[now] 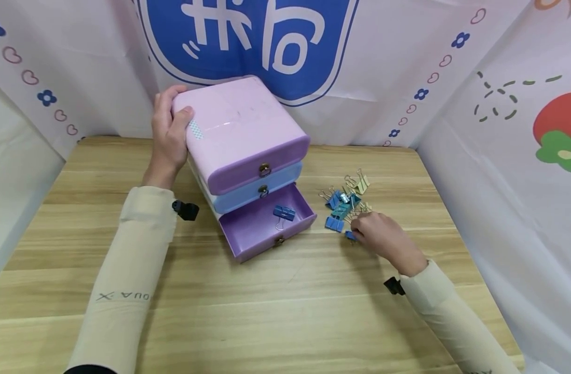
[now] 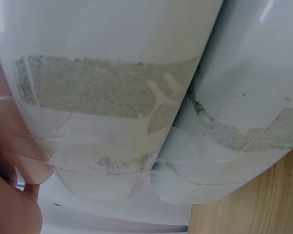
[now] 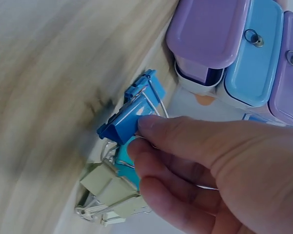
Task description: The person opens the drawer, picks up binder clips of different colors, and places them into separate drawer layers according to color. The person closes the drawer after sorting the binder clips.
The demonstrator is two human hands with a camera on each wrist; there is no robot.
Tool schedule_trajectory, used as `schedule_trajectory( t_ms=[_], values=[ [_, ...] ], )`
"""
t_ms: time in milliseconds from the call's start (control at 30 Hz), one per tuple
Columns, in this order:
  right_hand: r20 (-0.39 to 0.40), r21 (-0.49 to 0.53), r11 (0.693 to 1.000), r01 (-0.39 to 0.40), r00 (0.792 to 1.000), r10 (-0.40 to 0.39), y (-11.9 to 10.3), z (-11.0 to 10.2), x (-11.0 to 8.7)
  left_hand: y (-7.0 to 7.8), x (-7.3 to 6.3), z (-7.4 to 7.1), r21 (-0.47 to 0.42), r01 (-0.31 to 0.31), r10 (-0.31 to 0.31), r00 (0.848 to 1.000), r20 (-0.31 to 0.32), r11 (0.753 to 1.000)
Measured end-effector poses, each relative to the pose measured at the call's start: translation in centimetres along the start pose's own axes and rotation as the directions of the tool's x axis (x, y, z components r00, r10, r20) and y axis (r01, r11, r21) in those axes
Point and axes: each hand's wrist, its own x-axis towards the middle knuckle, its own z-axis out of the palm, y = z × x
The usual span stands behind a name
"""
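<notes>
A small drawer box [image 1: 243,117] with purple and blue fronts stands on the table, its lowest purple drawer [image 1: 243,231] pulled out. One dark blue binder clip [image 1: 284,212] lies inside that drawer. My left hand [image 1: 168,137] grips the box's back left corner, thumb on the lilac top; the left wrist view shows the box's white, tape-marked side [image 2: 102,87]. To the right of the drawer, my right hand [image 1: 383,239] pinches a blue binder clip [image 3: 123,126] between thumb and index finger, low at the near edge of a heap of binder clips [image 1: 342,209].
The heap holds several blue, teal and pale yellow clips [image 1: 362,184] with wire handles. A wooden table [image 1: 267,317] lies beneath, with printed white cloth [image 1: 374,72] hanging behind and on the sides. The box's middle blue drawer [image 1: 239,196] is closed.
</notes>
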Motion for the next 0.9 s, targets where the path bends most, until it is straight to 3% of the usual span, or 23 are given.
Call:
schedule_trajectory(
  t_ms=[700,900],
  values=[
    [-0.045,0.01,0.998,0.06,0.997,-0.06,-2.5,-5.1,2.1,-0.4,0.1,0.1,0.006,-0.001,0.001,1.0,0.0,1.0],
    [-0.073,-0.01,0.993,0.119,0.99,-0.119,-3.8,-6.4,3.5,-0.3,0.1,0.1,0.004,0.008,-0.008,1.0,-0.001,1.0]
  ],
)
